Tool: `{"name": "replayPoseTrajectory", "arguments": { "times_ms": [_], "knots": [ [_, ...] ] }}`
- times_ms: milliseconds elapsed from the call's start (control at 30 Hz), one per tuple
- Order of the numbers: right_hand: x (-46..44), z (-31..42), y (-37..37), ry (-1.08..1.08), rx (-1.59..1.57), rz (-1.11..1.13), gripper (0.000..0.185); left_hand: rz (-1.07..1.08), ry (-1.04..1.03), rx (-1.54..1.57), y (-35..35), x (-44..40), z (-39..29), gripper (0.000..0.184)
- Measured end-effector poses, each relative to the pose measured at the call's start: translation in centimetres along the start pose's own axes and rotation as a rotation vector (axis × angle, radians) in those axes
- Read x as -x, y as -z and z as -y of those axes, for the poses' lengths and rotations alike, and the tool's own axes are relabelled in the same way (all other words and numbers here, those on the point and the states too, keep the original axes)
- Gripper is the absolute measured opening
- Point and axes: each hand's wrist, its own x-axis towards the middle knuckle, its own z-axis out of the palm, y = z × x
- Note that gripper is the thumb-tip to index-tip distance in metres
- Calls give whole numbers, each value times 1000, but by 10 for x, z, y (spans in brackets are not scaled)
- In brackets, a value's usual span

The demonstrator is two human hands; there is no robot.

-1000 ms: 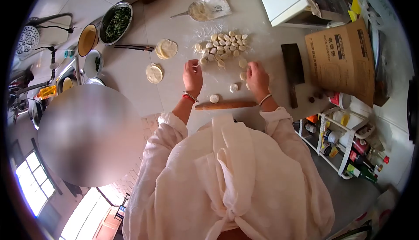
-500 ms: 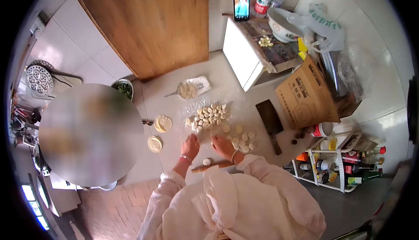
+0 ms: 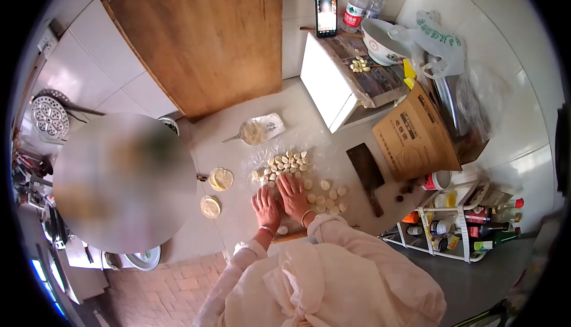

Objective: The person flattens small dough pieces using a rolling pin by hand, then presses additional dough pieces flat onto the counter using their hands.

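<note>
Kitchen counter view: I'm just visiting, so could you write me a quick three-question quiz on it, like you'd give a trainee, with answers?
1. True or false: the cleaver lies between the flattened dough rounds and the cardboard box.

2. Which stands upright beside the red-capped bottle?
a) the scoop
b) the phone
c) the cleaver

3. Are the palms of the left hand and right hand facing up or down?

Key: 1 true; 2 b; 3 down
</note>
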Motion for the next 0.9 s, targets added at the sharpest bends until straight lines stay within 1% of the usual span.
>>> {"name": "replayPoseTrajectory", "arguments": {
  "times_ms": [33, 100, 167, 200, 233, 333, 400, 467, 533, 567, 600, 667, 700, 767, 800, 833, 867, 900],
  "knots": [
    [-1, -2, -4, -5, 73, 27, 65, 21, -8, -16, 1, -2, -2, 56],
    [-1, -3, -10, -26, 23, 36, 64, 109, 2, -30, 3, -5, -2, 59],
    [-5, -4, -12, -34, -40, 17, 63, 125, 13, -19, 2, -12, -3, 61],
    [-8, -6, -14, -37, -23, 17, 63, 134, 20, -14, 3, -13, -5, 61],
    [-8, -5, -15, -42, -9, 18, 63, 196, 56, 3, 5, -16, -6, 62],
    [-9, -4, -16, -43, 25, -6, 63, 173, 40, -7, 4, -19, -5, 62],
    [-8, -1, -14, -53, 58, -12, 64, 123, 34, 44, 5, -18, -4, 64],
    [-2, 0, -12, -50, -39, -72, 61, 136, 42, 13, 8, -15, -1, 65],
    [-6, 4, 6, -72, -177, -132, 60, -70, 91, 184, 18, -13, 2, 64],
    [-4, 9, 20, -95, -226, -284, 52, -161, 120, 269, 23, -6, 7, 64],
    [-4, 8, 27, -116, -340, -247, 47, -296, 91, 388, 24, -7, 17, 61],
    [-1, 6, 34, -161, -568, -156, 39, -230, 353, 896, 45, -6, 28, 63],
    [2, 17, 40, -193, -744, -134, 28, -224, 506, 1138, 51, -1, 24, 66],
    [11, 45, 47, -136, -1115, -17, 24, -241, 792, 1628, 59, -8, 16, 72],
    [15, 59, 52, -112, -1299, 46, 23, -180, 799, 1716, 46, -10, 21, 75],
    [24, 74, 57, -5, -1267, 30, 22, -115, 820, 1800, 30, -5, 26, 78],
    [30, 79, 31, 113, -903, -173, 22, -51, 808, 1777, 28, 0, 26, 81],
    [38, 79, 17, 101, -941, -164, 21, -38, 862, 1774, 42, 7, 18, 81]
  ]
}}
